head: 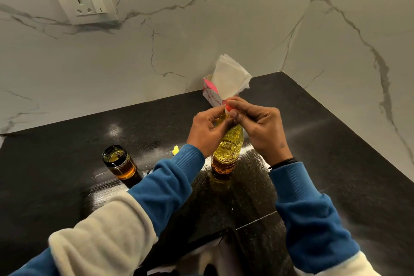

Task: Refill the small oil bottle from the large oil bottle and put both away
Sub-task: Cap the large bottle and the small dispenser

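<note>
The large oil bottle (228, 148), clear plastic with yellow oil, stands upright on the black counter (67, 163) in the middle. My left hand (208, 132) grips its neck. My right hand (255, 123) pinches the red cap (228, 108) on top of it. The small oil bottle (121, 164), dark glass and open at the top, stands to the left, holding amber oil. Neither hand touches it.
A pink tissue box (211, 94) with white tissues sticking up stands against the marble wall behind the large bottle. A small yellow object (175, 149) lies on the counter between the bottles. A wall socket (86, 3) is at upper left. Walls meet at the right corner.
</note>
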A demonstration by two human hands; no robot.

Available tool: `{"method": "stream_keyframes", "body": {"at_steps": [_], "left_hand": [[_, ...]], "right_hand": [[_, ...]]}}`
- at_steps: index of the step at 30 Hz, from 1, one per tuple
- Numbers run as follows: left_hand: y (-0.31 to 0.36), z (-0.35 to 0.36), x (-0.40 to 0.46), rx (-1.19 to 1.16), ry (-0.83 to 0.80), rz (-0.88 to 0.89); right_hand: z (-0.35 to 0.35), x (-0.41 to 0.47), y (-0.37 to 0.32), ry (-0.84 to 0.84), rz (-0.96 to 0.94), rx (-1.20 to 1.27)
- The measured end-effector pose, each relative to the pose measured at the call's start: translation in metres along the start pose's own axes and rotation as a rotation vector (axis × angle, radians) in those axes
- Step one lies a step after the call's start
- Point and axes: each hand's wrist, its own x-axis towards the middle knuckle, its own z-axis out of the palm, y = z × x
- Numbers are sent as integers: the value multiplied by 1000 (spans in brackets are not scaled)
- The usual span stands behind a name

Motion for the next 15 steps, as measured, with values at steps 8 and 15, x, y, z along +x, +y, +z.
{"method": "stream_keyframes", "body": {"at_steps": [8, 15], "left_hand": [[-3, 2, -2, 65, 59, 3], [1, -1, -3, 179, 65, -7]], "right_hand": [[18, -10, 11, 204, -56, -173], [16, -8, 4, 178, -23, -112]]}}
